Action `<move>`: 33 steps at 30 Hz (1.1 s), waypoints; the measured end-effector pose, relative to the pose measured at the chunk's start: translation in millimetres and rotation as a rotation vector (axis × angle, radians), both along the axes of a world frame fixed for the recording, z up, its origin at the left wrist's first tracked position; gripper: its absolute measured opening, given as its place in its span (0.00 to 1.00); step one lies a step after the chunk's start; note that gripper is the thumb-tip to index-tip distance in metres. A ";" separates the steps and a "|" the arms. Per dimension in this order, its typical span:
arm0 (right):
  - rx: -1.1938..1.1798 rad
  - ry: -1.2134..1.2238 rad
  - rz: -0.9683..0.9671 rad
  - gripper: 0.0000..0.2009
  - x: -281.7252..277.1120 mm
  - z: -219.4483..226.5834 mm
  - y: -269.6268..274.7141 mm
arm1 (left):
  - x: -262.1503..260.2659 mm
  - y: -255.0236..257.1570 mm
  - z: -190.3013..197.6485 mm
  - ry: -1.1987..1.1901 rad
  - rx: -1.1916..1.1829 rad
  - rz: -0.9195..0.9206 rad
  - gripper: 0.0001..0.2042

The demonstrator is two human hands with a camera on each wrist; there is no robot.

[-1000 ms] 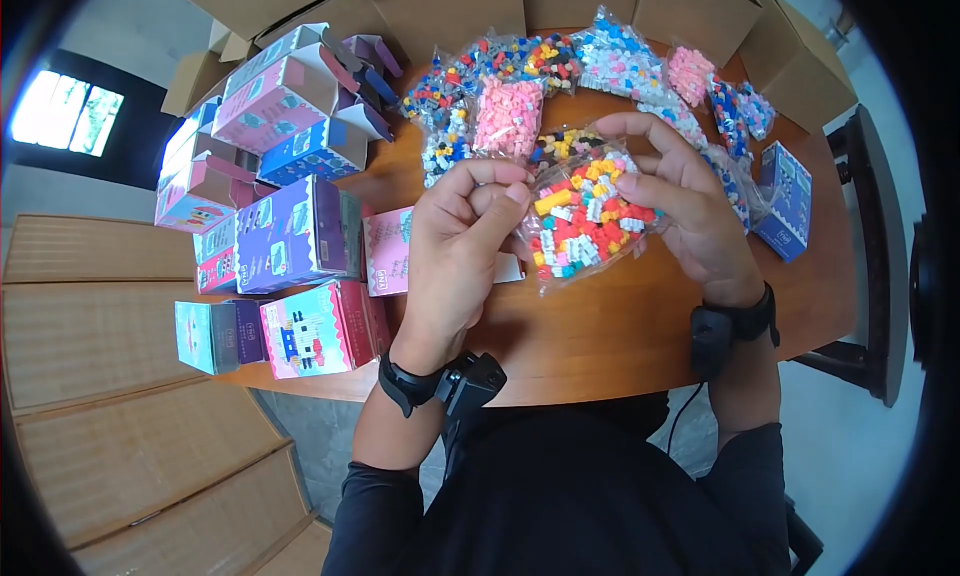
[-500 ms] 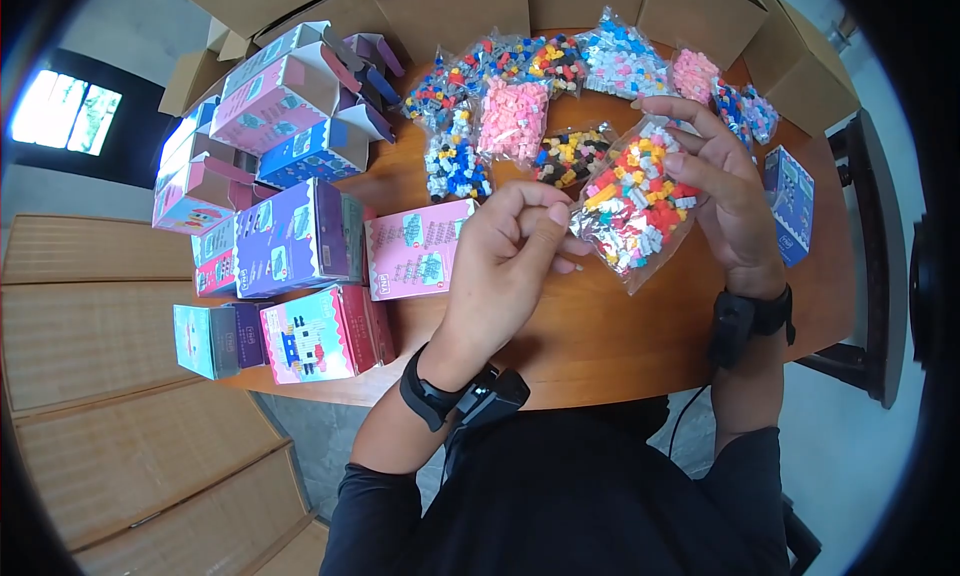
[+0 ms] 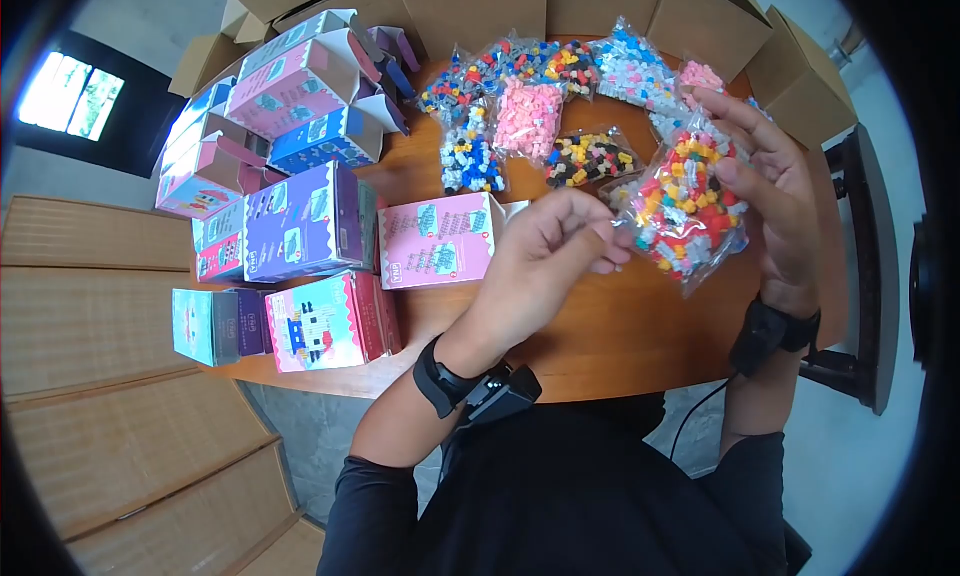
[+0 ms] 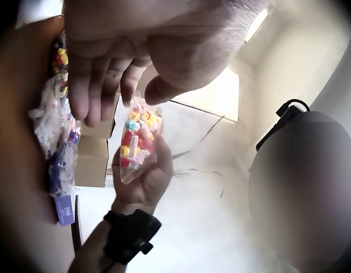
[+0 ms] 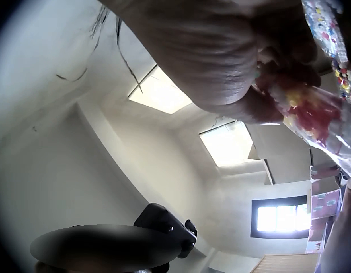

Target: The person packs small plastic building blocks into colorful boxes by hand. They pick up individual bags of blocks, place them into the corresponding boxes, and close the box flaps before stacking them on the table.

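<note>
A clear plastic bag of small toy bricks (image 3: 690,211), mostly red, yellow and white, is held up over the right part of the table. My right hand (image 3: 772,201) grips it from the right, thumb across its front and the other fingers behind. At the bag's left edge, my left hand (image 3: 550,266) pinches the plastic between thumb and fingertips. The left wrist view has the brick bag (image 4: 140,136) hanging just past the left fingertips. In the right wrist view the same bag (image 5: 315,114) shows under the right thumb.
More brick bags lie along the back of the table, including a pink one (image 3: 528,118) and a dark mixed one (image 3: 590,158). Small printed boxes crowd the left side, among them a purple box (image 3: 300,224) and a pink box (image 3: 440,241). Cardboard cartons (image 3: 480,21) line the far edge.
Both hands have moved right with the brick bag, and the bag has tilted to stand more upright. The left hand keeps to its left edge. The head view has shifted slightly.
</note>
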State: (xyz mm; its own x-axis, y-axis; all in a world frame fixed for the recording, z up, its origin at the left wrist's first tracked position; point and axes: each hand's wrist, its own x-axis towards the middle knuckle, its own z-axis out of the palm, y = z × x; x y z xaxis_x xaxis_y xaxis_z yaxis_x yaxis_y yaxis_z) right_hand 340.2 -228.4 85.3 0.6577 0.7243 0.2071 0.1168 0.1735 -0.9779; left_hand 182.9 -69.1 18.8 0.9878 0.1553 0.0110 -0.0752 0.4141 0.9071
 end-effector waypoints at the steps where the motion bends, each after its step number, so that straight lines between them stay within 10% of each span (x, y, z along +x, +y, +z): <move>1: -0.052 -0.081 0.024 0.23 -0.7 9.7 -1.6 | -1.0 -2.3 2.4 -0.013 0.046 -0.023 0.10; 11: -0.351 -0.307 0.024 0.24 -25.1 86.9 1.2 | -6.4 1.6 14.4 -0.128 -0.017 -0.153 0.17; 28: -0.203 -0.011 0.183 0.25 -26.0 50.7 22.2 | -11.6 0.3 25.7 -0.143 -0.070 -0.220 0.14; 33: -0.051 0.029 0.146 0.22 -26.8 13.5 32.4 | -6.6 1.9 20.2 -0.155 -0.108 0.005 0.12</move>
State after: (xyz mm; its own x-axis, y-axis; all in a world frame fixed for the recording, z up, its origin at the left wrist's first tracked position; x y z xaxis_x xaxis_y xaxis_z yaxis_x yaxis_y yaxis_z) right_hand 313.5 -196.1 98.8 0.5503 0.8214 0.1501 0.0652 0.1369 -0.9884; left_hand 176.2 -67.2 39.1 0.9747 0.1688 0.1464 -0.2133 0.5077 0.8347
